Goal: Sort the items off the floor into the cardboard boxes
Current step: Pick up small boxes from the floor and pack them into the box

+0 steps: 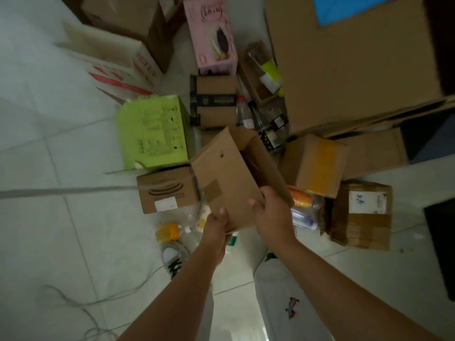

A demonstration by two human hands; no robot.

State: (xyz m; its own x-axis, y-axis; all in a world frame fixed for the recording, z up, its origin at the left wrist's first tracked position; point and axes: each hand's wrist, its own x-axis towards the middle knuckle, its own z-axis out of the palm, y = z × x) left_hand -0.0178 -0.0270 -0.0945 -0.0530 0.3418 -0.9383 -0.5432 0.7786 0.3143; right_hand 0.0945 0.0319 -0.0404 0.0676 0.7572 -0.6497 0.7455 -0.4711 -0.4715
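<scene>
Held box [226, 178] is off the floor [61, 156], tilted, open mouth turned up and to the right; left hand [216, 223] grips its near lower corner, thumb on the outer face; right hand [270, 212] grips the near rim, fingers curled over the edge; both hands clamp on card, neither spread. Judgement: step in hand is positioning this box as a receiver; best to level it, set it down on bare tile close to the loose bottles, mouth up and flaps clear, so that one hand is freed; tilted as it is, anything dropped in may slide out. Interior mostly in shadow; cannot tell whether it holds anything. Containers: small open box [261, 72] further out holds a clear bottle with a yellow-green label; green carton [152, 134], pink carton [211, 35] and taped box [317, 163] appear closed, contents hidden. Unsorted on the floor: bottle cluster [261, 121] beyond the held box; orange bottle [300, 198] beside the right hand; yellow bottle [167, 232] left of the left hand.
</scene>
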